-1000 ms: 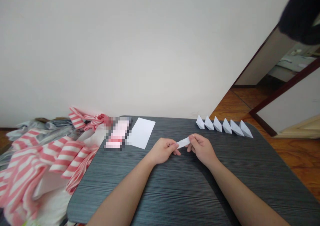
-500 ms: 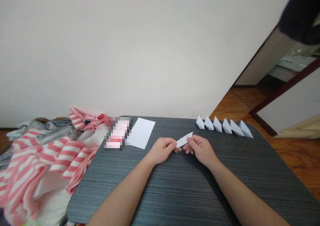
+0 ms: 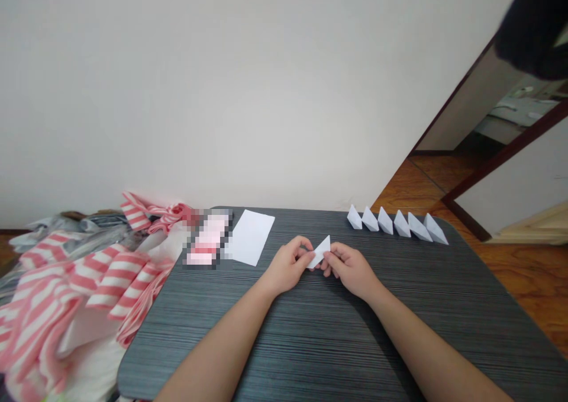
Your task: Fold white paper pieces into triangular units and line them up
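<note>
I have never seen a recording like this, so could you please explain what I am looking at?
There is no machine here: you see a person's own two bare hands. The single camera is worn on the person's head and looks forward and down. The left hand and the right hand both hold a small folded white paper in a fingertip grip, above a dark table. Toward the table's far left lies flat white paper, next to an item blurred by pixels, so I cannot tell what it is. Six folded paper shapes form a row at the far right. Left of the table is a heap of cloth, partly striped.
</note>
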### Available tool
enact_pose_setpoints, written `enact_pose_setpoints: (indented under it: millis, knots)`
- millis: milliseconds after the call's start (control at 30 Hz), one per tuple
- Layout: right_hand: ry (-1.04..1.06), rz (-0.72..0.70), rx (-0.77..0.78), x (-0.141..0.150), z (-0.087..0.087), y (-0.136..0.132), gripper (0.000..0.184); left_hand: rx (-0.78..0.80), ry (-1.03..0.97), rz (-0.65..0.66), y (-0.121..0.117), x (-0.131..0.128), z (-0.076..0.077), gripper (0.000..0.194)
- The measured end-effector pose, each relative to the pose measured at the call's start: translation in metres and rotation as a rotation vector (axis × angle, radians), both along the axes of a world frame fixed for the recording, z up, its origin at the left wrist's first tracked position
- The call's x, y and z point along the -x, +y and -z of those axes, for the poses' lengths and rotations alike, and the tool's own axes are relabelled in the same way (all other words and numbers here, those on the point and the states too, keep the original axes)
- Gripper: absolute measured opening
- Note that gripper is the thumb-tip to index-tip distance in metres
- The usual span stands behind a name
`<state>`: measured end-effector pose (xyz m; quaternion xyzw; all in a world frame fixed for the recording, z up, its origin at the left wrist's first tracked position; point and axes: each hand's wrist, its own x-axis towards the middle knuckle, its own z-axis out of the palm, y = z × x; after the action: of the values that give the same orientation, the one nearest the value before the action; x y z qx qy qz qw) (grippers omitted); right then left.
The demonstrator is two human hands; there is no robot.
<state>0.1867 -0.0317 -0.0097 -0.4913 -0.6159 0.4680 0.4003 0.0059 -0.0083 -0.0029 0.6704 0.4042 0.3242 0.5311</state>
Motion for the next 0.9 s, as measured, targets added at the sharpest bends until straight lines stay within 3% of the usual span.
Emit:
enact_pose_setpoints:
  millis: [300,533,900]
  knots:
    - [-0.075,0.004,-0.040,-0.002,-0.001,0.000,0.022,-0.209,0.182,0.017,0.000,0.003,-0.008,0.023]
    - [-0.119,0.014,-0.077,-0.001,-0.005,-0.001,0.020,-0.355,0.121,0.052,0.002,0.001,-0.010,0.018]
    - [-0.102,0.000,-0.100,0.000,-0.002,-0.001,0.011,-0.223,0.201,-0.024,0.001,0.001,-0.009,0.026]
